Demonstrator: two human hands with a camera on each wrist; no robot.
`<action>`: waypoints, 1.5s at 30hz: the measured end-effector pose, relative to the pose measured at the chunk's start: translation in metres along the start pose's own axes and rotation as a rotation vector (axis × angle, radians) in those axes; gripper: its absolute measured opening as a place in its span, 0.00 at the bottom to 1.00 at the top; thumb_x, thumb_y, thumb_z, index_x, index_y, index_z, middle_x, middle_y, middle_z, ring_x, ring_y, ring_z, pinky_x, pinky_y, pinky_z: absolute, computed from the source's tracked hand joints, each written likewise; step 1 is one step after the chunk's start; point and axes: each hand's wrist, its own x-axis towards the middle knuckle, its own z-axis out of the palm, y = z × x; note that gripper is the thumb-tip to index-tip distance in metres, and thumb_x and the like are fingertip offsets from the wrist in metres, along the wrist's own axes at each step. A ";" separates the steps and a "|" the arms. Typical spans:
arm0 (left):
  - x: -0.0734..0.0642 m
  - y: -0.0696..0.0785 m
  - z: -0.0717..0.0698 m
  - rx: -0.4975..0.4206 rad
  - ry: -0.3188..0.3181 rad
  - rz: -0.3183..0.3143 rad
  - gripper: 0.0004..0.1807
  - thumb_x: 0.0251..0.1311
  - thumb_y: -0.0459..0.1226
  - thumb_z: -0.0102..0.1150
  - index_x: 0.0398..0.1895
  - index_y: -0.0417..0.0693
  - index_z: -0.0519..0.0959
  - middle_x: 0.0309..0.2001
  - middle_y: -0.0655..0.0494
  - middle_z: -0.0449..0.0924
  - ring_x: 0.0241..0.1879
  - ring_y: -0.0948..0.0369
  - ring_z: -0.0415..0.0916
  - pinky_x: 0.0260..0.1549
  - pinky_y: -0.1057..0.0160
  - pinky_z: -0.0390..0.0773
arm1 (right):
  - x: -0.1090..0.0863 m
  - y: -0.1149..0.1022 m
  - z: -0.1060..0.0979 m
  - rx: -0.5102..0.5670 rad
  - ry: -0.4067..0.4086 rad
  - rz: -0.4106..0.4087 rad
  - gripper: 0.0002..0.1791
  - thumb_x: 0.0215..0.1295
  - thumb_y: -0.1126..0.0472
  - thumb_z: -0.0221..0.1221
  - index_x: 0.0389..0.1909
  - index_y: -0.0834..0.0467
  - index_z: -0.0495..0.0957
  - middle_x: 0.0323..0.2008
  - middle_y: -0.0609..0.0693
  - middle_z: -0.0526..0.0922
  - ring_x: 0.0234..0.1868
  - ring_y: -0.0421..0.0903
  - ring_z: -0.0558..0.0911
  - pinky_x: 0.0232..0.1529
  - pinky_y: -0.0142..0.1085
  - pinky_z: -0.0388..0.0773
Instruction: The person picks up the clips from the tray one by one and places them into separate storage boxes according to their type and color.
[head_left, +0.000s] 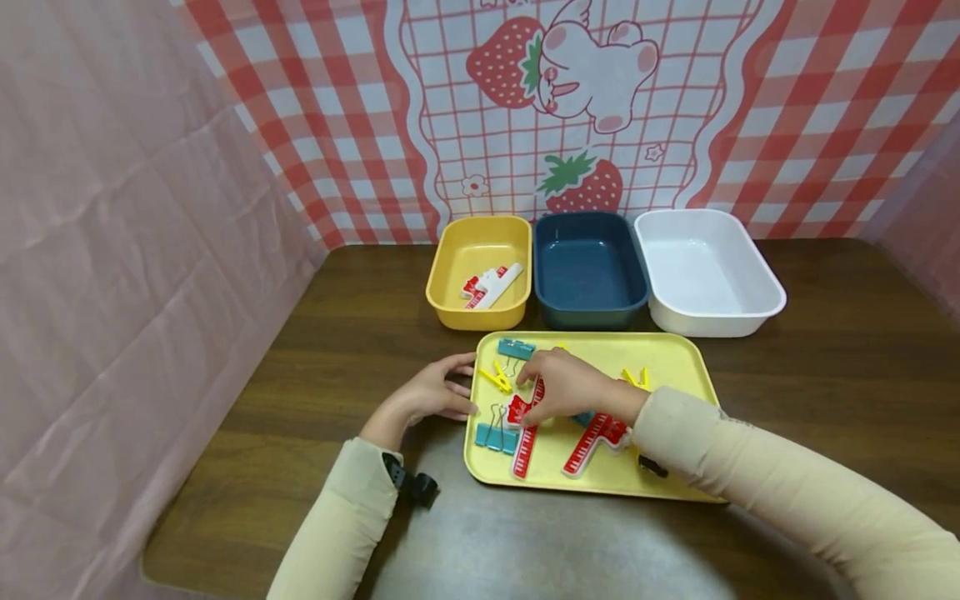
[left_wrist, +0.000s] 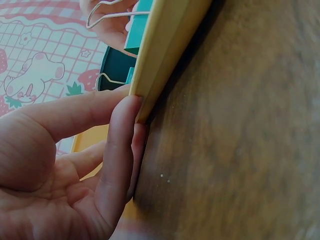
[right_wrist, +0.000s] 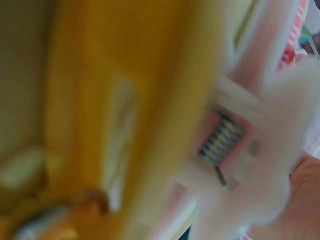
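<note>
My left hand [head_left: 435, 390] rests its extended fingers against the left rim of a yellow tray [head_left: 678, 358]; in the left wrist view the fingers [left_wrist: 122, 135] touch the tray's edge. Over the tray, my right hand [head_left: 570, 385] arches thumb and fingers around a red-and-white piano-key bag clip [head_left: 526, 450], with a gap showing between them. A second such clip [head_left: 583, 446] lies under the right wrist. Teal binder clips [head_left: 497, 438] and yellow clothespins [head_left: 498, 379] surround the hand. Close up and blurred, the right wrist view shows a clip's metal spring [right_wrist: 221, 142].
Behind the tray stand three bins side by side: a yellow bin [head_left: 442, 310] with red-and-white clips inside, a dark blue bin [head_left: 591, 315], and a white bin [head_left: 712, 325]. A checked cloth [head_left: 337, 125] hangs behind them. The wooden table [head_left: 300, 400] extends on both sides.
</note>
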 end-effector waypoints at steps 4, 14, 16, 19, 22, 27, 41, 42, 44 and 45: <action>-0.002 0.002 0.000 -0.007 -0.001 0.009 0.44 0.47 0.17 0.62 0.69 0.48 0.59 0.58 0.45 0.63 0.43 0.54 0.76 0.33 0.57 0.83 | 0.000 -0.005 0.007 -0.095 0.006 -0.031 0.24 0.41 0.39 0.71 0.34 0.52 0.82 0.33 0.44 0.75 0.35 0.45 0.69 0.35 0.35 0.70; -0.002 0.002 0.000 -0.015 -0.006 0.023 0.44 0.47 0.17 0.62 0.69 0.48 0.59 0.57 0.44 0.63 0.43 0.55 0.76 0.33 0.56 0.83 | 0.004 -0.014 0.012 -0.167 0.031 -0.027 0.20 0.40 0.40 0.70 0.22 0.49 0.75 0.26 0.41 0.71 0.31 0.45 0.67 0.28 0.33 0.67; -0.002 0.001 0.001 -0.020 -0.007 0.022 0.45 0.47 0.17 0.61 0.69 0.48 0.59 0.58 0.45 0.63 0.42 0.55 0.76 0.33 0.56 0.83 | 0.004 -0.013 0.011 -0.149 0.039 -0.028 0.20 0.40 0.41 0.70 0.23 0.50 0.75 0.23 0.41 0.72 0.29 0.44 0.68 0.26 0.33 0.67; -0.001 0.000 0.001 -0.024 -0.014 0.018 0.45 0.47 0.17 0.61 0.69 0.48 0.59 0.58 0.45 0.63 0.42 0.55 0.76 0.33 0.56 0.83 | 0.005 -0.011 0.008 -0.097 0.044 -0.016 0.19 0.41 0.43 0.70 0.25 0.52 0.77 0.20 0.41 0.73 0.25 0.42 0.70 0.24 0.32 0.68; 0.000 -0.001 0.001 -0.026 -0.021 0.018 0.45 0.46 0.17 0.61 0.69 0.49 0.59 0.58 0.45 0.63 0.43 0.54 0.76 0.33 0.56 0.83 | 0.007 -0.009 0.003 -0.027 0.045 0.012 0.18 0.43 0.46 0.69 0.27 0.53 0.77 0.21 0.42 0.74 0.23 0.41 0.70 0.23 0.32 0.69; 0.001 -0.001 0.001 -0.024 -0.025 0.023 0.45 0.46 0.16 0.61 0.69 0.48 0.58 0.58 0.44 0.63 0.44 0.54 0.76 0.33 0.56 0.83 | 0.012 -0.007 -0.007 0.089 0.080 0.044 0.16 0.45 0.49 0.67 0.29 0.56 0.77 0.22 0.44 0.76 0.24 0.42 0.71 0.26 0.33 0.70; 0.000 -0.002 -0.001 -0.045 -0.024 0.025 0.43 0.47 0.16 0.60 0.68 0.43 0.58 0.56 0.40 0.65 0.41 0.54 0.77 0.33 0.56 0.83 | 0.043 -0.018 -0.034 0.264 0.338 0.165 0.21 0.51 0.46 0.66 0.34 0.58 0.76 0.32 0.51 0.78 0.32 0.47 0.74 0.30 0.37 0.73; 0.000 -0.002 -0.001 -0.048 -0.026 0.025 0.43 0.47 0.16 0.60 0.68 0.43 0.58 0.56 0.41 0.65 0.40 0.54 0.77 0.34 0.56 0.83 | 0.046 -0.019 -0.036 0.270 0.357 0.175 0.21 0.51 0.45 0.66 0.34 0.59 0.75 0.33 0.52 0.78 0.33 0.48 0.74 0.31 0.38 0.73; 0.001 -0.003 -0.001 -0.052 -0.031 0.031 0.43 0.47 0.16 0.60 0.68 0.43 0.58 0.56 0.41 0.65 0.40 0.54 0.77 0.33 0.56 0.83 | 0.052 -0.019 -0.040 0.269 0.398 0.202 0.22 0.51 0.45 0.66 0.35 0.59 0.75 0.35 0.53 0.79 0.35 0.48 0.74 0.34 0.39 0.74; 0.001 -0.003 -0.001 -0.050 -0.036 0.041 0.43 0.47 0.16 0.60 0.68 0.43 0.58 0.57 0.42 0.64 0.41 0.54 0.77 0.33 0.56 0.83 | 0.055 -0.019 -0.041 0.265 0.415 0.218 0.23 0.51 0.44 0.65 0.36 0.59 0.75 0.37 0.53 0.79 0.36 0.49 0.75 0.36 0.40 0.74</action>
